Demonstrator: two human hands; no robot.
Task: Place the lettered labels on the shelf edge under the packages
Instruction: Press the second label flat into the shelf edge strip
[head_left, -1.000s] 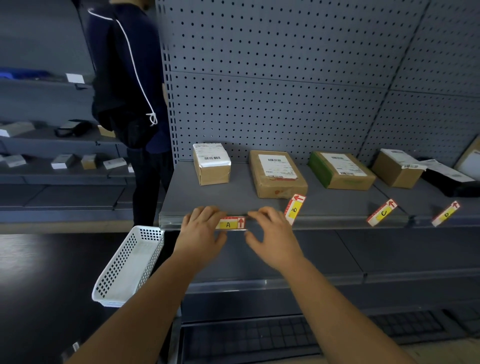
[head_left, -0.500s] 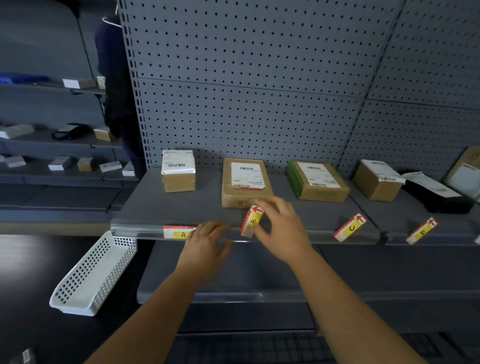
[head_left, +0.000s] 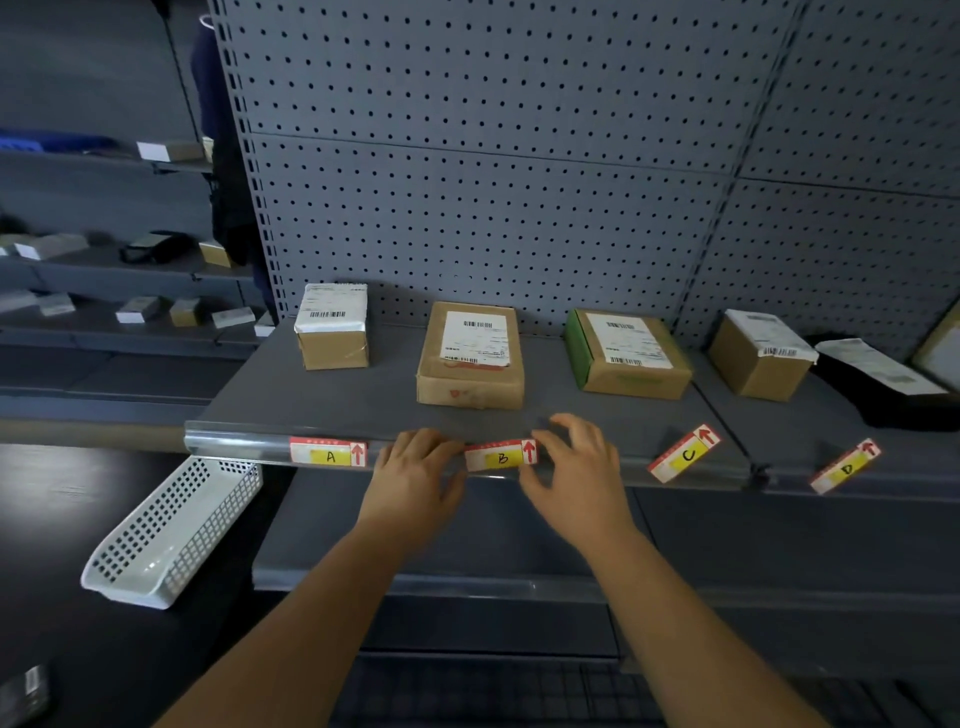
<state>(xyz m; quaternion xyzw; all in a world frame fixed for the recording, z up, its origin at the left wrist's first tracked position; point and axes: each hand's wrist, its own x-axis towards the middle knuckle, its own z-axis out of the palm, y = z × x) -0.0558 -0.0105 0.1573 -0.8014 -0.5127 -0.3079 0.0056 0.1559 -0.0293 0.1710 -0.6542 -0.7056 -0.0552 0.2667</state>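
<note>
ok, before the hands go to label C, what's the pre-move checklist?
1. Label A level in the shelf edge strip, under the leftmost package: ok.
2. Label B level, under the second package: ok.
3. B fully seated in the strip: cannot tell, the fingers cover both ends.
4. Left hand and right hand clear of B: not ok, both are at its ends.
5. Label C straight: not ok, it is tilted with one end sticking up.
6. Label D straight: not ok, it is tilted the same way.
</note>
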